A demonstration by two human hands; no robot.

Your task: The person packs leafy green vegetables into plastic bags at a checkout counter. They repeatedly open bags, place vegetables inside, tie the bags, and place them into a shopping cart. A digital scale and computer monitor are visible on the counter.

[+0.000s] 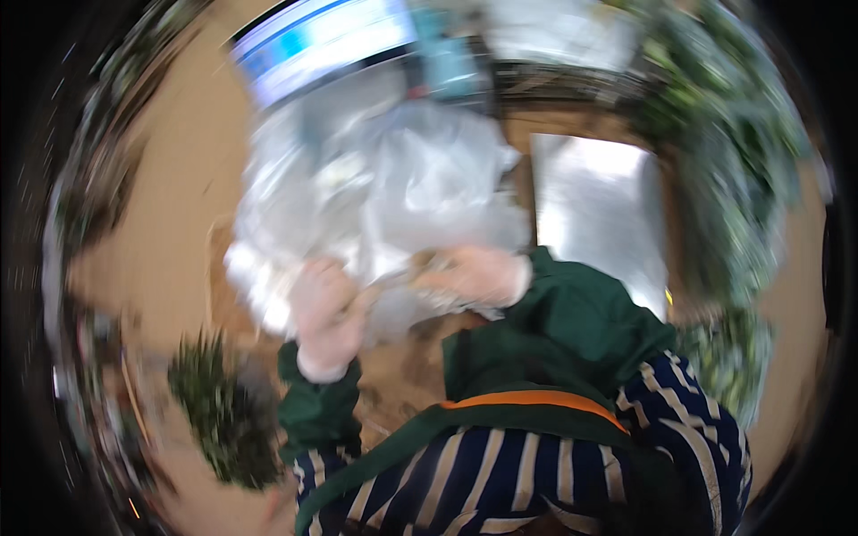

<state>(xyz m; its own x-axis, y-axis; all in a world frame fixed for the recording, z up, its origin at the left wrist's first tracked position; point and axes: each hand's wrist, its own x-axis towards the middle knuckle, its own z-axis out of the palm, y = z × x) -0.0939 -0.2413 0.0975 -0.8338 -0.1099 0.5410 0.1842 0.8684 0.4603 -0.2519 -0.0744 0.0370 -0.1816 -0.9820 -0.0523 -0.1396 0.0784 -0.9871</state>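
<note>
My left hand [327, 311] and my right hand [479, 271], both in pale thin gloves, meet close together at the near side of a heap of clear plastic bags [429, 177]. Motion blur softens the fingers. Both hands appear to pinch the near edge of the plastic, with a short stretch of it between them. Something whitish shows through the film beyond my left hand, too blurred to name. Green sleeve covers [563, 315] reach to both wrists.
A lit screen [328, 40] stands beyond the bags. To the right lies a shiny metal sheet [600, 208], with bagged leafy greens [730, 181] past it. A dark green leafy bunch [224, 409] is at lower left. More greens [727, 362] lie by my right elbow.
</note>
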